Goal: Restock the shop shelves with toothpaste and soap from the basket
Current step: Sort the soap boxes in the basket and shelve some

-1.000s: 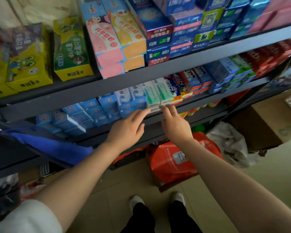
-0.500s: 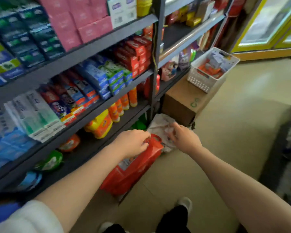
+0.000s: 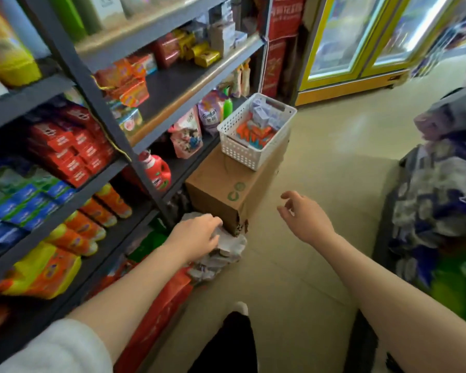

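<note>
White perforated plastic basket [image 3: 242, 152] of small light cartons sits on the brown cardboard box [image 3: 226, 192] at twelve o'clock; rigid rim handles suit lifting. Left hand [image 3: 197, 235] and right hand [image 3: 304, 216] hang loose, empty.

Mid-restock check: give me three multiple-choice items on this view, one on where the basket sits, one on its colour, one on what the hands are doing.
1. The basket sits on:
A) a cardboard box
B) the floor
C) a shelf

2. The basket is:
A) red
B) white
C) blue

3. The hands are:
A) both gripping boxes
B) both empty
C) both inside the basket

Answers:
1 A, it rests atop the cardboard box.
2 B, its perforated walls are white.
3 B, the left hand and right hand hold nothing, short of the basket.
</note>
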Action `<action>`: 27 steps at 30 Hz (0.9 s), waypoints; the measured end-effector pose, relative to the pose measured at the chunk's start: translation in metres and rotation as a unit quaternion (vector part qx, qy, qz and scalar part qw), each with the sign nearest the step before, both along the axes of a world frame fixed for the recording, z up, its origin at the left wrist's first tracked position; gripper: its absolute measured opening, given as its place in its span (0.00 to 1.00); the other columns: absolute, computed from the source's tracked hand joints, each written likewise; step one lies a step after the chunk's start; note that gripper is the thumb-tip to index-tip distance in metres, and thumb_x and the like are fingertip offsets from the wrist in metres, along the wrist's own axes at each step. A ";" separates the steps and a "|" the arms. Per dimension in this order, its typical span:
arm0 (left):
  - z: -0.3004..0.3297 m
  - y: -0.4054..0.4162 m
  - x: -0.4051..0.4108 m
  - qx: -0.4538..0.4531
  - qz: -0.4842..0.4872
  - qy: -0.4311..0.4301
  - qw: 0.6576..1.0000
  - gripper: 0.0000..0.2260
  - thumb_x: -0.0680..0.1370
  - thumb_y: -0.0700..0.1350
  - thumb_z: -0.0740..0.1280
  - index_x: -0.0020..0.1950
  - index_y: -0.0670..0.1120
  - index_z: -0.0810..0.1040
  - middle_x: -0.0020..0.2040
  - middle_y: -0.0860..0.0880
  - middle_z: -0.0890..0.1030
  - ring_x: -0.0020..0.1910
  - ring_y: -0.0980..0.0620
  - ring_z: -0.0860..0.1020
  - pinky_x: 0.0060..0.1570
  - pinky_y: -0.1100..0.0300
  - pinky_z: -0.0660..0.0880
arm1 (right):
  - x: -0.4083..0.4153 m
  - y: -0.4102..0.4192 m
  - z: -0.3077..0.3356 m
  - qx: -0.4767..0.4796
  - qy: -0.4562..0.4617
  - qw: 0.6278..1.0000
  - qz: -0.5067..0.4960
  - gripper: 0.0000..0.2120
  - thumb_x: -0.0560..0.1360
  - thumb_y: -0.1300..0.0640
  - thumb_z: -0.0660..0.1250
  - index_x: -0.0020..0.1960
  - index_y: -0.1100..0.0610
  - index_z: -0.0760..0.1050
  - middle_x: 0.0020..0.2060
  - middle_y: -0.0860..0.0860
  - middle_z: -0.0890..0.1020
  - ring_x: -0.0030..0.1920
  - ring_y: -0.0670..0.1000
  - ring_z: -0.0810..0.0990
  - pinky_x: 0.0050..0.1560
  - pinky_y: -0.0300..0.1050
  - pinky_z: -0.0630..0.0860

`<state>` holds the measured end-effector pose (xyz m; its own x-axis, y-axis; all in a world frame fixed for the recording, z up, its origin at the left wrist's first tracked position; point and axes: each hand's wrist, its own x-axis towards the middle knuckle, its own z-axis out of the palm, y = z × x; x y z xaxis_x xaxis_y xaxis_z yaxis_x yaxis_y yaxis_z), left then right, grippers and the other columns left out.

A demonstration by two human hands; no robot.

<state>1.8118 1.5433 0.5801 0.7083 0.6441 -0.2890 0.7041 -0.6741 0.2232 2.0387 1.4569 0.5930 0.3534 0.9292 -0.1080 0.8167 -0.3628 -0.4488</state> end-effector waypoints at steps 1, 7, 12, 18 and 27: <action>-0.003 0.013 0.011 0.001 0.013 0.008 1.000 0.15 0.78 0.49 0.58 0.64 0.49 0.69 0.60 0.48 0.73 0.55 0.45 0.76 0.48 0.51 0.75 | 0.015 0.009 0.000 0.002 0.004 1.000 -0.007 0.17 0.78 0.50 0.58 0.63 0.56 0.69 0.53 0.54 0.80 0.55 0.56 0.77 0.50 0.51 0.75; -0.024 0.104 0.100 -0.020 0.064 -0.001 0.998 0.15 0.78 0.49 0.58 0.63 0.47 0.69 0.59 0.46 0.71 0.54 0.43 0.76 0.47 0.51 0.74 | 0.110 0.081 -0.003 -0.030 0.000 0.999 -0.017 0.17 0.78 0.50 0.58 0.65 0.56 0.68 0.52 0.53 0.81 0.55 0.57 0.77 0.52 0.49 0.72; -0.020 0.177 0.177 -0.056 0.071 0.005 0.996 0.15 0.77 0.50 0.60 0.62 0.48 0.70 0.58 0.46 0.73 0.54 0.43 0.76 0.50 0.50 0.75 | 0.186 0.161 -0.002 -0.055 0.016 0.998 -0.017 0.16 0.78 0.52 0.59 0.64 0.57 0.69 0.51 0.53 0.81 0.54 0.58 0.78 0.50 0.47 0.72; -0.018 0.246 0.259 -0.064 0.071 0.015 0.995 0.15 0.77 0.49 0.59 0.63 0.47 0.71 0.58 0.47 0.74 0.54 0.46 0.76 0.48 0.52 0.75 | 0.263 0.236 -0.015 -0.060 0.035 0.997 -0.014 0.15 0.78 0.53 0.59 0.62 0.57 0.71 0.51 0.54 0.82 0.53 0.58 0.78 0.51 0.49 0.74; -0.057 0.328 0.371 -0.117 0.229 0.002 0.966 0.16 0.78 0.48 0.58 0.66 0.47 0.69 0.64 0.47 0.71 0.58 0.47 0.74 0.52 0.52 0.74 | 0.406 0.377 -0.035 -0.131 0.006 0.987 0.098 0.13 0.78 0.54 0.58 0.59 0.56 0.72 0.53 0.54 0.80 0.53 0.57 0.78 0.51 0.47 0.74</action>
